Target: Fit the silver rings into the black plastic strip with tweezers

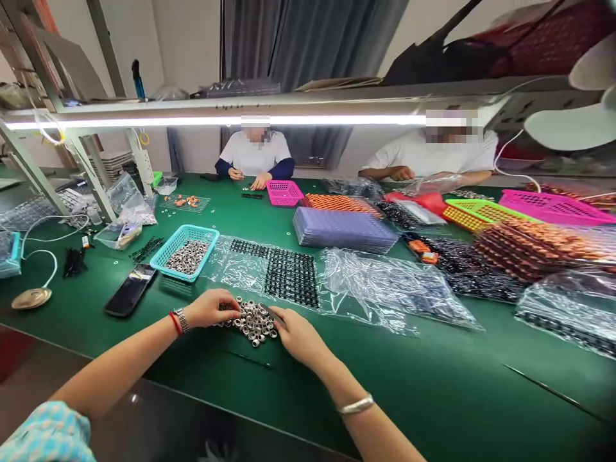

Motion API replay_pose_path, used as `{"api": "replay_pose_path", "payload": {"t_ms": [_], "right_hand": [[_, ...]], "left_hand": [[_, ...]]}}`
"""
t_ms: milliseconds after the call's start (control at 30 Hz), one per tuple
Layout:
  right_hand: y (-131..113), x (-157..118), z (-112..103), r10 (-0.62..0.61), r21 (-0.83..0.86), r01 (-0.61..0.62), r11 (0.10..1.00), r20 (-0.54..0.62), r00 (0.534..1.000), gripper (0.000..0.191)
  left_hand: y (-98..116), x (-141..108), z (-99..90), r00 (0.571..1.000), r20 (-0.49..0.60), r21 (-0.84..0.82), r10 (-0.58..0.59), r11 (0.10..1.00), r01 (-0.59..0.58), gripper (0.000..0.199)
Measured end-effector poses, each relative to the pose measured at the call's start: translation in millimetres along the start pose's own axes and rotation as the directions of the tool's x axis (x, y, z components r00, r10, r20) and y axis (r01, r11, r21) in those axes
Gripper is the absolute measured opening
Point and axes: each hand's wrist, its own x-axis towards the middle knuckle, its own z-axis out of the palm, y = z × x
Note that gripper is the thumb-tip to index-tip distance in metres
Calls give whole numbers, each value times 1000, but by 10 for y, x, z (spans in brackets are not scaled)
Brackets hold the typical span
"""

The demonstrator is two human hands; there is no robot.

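Note:
A loose pile of small silver ring-like parts (253,327) lies on the green table, between my hands. My left hand (214,308) is at the pile's left edge, its fingers closed in a pinch; whatever is between the fingertips is hidden. From the right, my right hand (301,337) grips a thin dark tool (274,316) that points into the pile; its exact kind does not show. A thin dark rod (250,359) lies in front of the pile. Behind it, a grid of black parts (291,276) rests on clear plastic film.
A blue basket (192,276) of small silver parts and a black phone (131,290) lie left. Clear plastic bags (394,282), purple trays (344,230) and stacked orange-black parts (534,247) fill the right. A long thin rod (553,390) lies front right. Two people sit opposite.

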Motion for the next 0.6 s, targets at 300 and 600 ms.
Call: {"api": "replay_pose_path", "payload": {"t_ms": [300,600], "right_hand": [[-50,-204,-116,39,208,-21,978,-83,996,35],[359,-903,-415,283,393,-193,899,-184,942,59]], "left_hand": [[300,-367,255,986,-125,237,113,968,-81,7],[302,-633,163,977,-213,269,-20,960,78,15]]}}
